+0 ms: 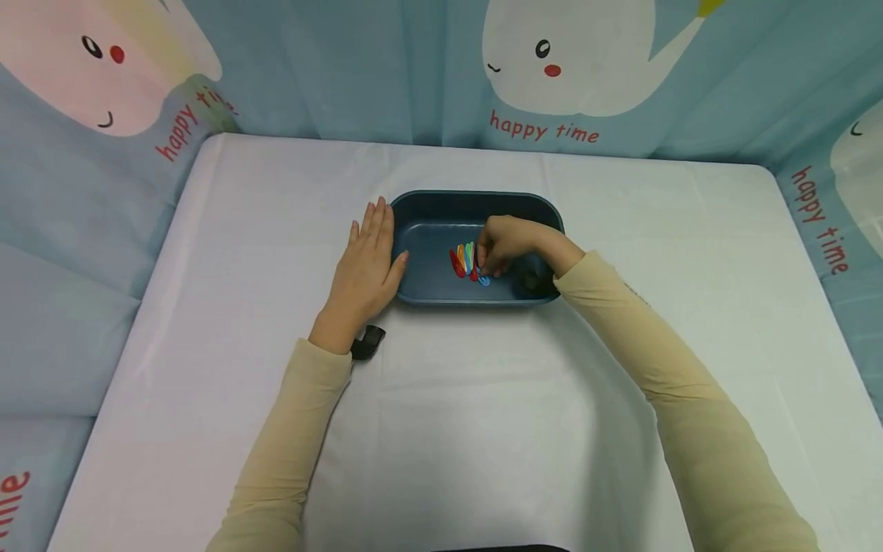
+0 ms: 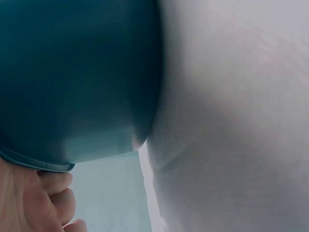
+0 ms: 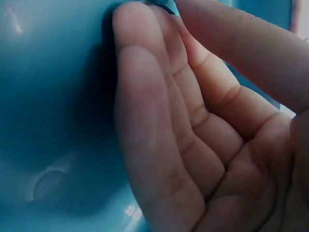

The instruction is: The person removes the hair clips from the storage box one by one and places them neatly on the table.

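Observation:
A dark blue-green tub (image 1: 434, 295) has a row of small coloured pieces (image 1: 461, 261) on its floor, among them red, orange and green ones. My left hand (image 1: 363, 268) lies along the tub's left end, fingers straight and thumb over the rim; in the left wrist view the hand (image 2: 36, 203) touches the rim. Inside the tub, my right hand (image 1: 509, 241) pinches a small blue piece (image 1: 484, 281) at the right end of the row. The right wrist view shows the hand (image 3: 193, 125) with bent fingers; its fingertips are partly out of frame.
A dark round shape (image 1: 531, 282) is in the tub's right end, below the right wrist. White cloth (image 1: 469, 429) covers the table, and a blue printed curtain (image 1: 359, 69) hangs behind it. A black strap piece (image 1: 368, 343) is at my left wrist.

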